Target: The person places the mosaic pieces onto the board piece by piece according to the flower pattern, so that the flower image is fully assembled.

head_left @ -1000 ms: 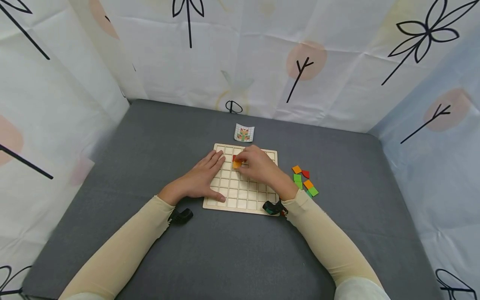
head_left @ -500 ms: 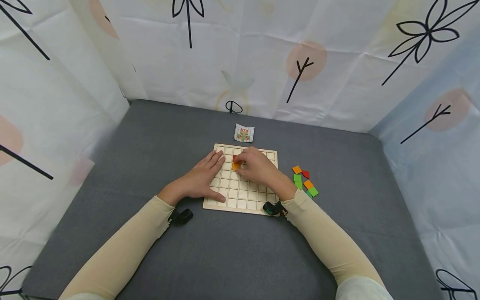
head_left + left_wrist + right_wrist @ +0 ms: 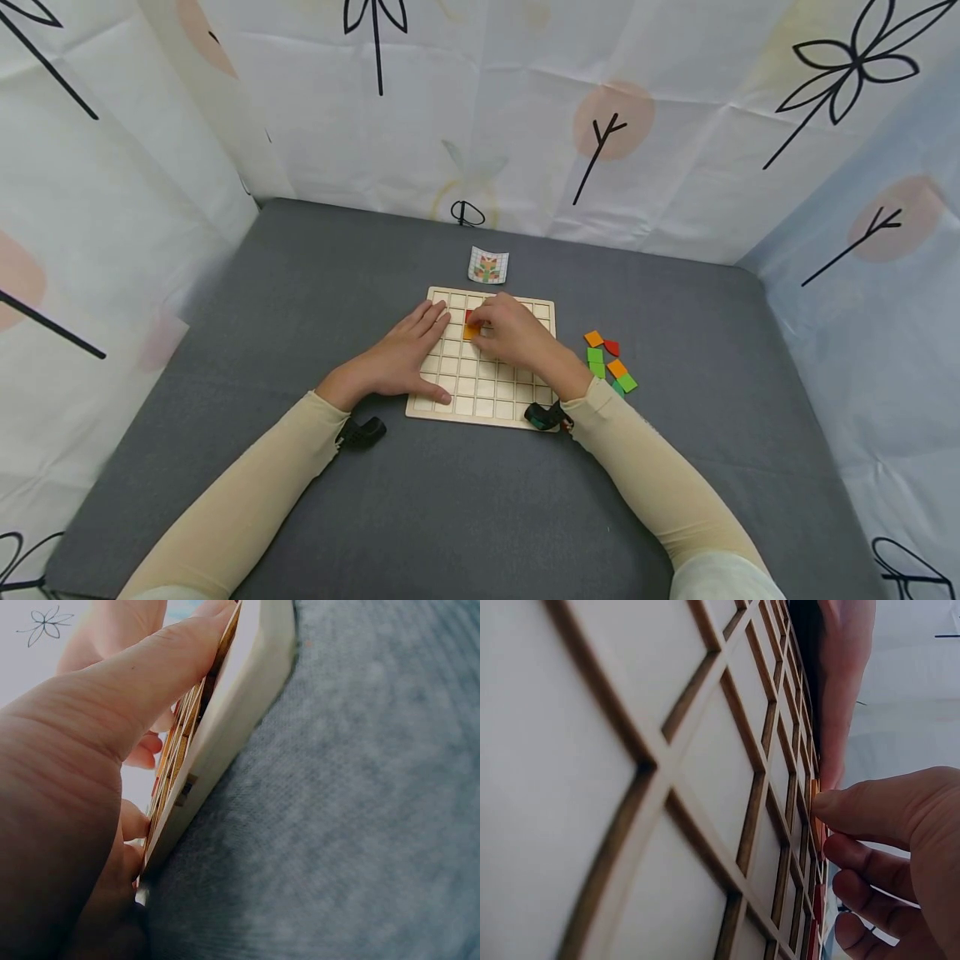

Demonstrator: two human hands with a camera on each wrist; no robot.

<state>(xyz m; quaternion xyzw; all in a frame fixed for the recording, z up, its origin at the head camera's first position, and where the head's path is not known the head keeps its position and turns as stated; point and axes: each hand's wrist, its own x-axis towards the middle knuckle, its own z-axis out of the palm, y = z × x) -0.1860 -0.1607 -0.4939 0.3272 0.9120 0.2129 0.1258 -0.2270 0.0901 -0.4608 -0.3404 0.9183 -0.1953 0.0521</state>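
In the head view a square wooden grid board (image 3: 480, 398) lies on the grey table. My left hand (image 3: 401, 354) rests flat over its left edge, fingers straight and spread. An orange tile (image 3: 471, 332) sits low in the grid, and my right hand (image 3: 517, 333) has its curled fingers and thumb on it. In the right wrist view the thumb presses this orange tile (image 3: 817, 810); the fingers partly hide it. A red tile (image 3: 468, 315) shows just beyond the orange one. Further red pieces (image 3: 817, 907) lie on the board by the fingers.
Right of the board lie loose tiles: green (image 3: 595, 356), orange (image 3: 593, 339) and red (image 3: 612, 348). A small pattern card (image 3: 488, 267) with a coloured design lies behind the board. Printed white cloth (image 3: 517, 125) hangs around the grey table (image 3: 465, 508).
My right hand has shifted very slightly, and the orange tile has moved a little left and towards me. My left hand stays put on the board.
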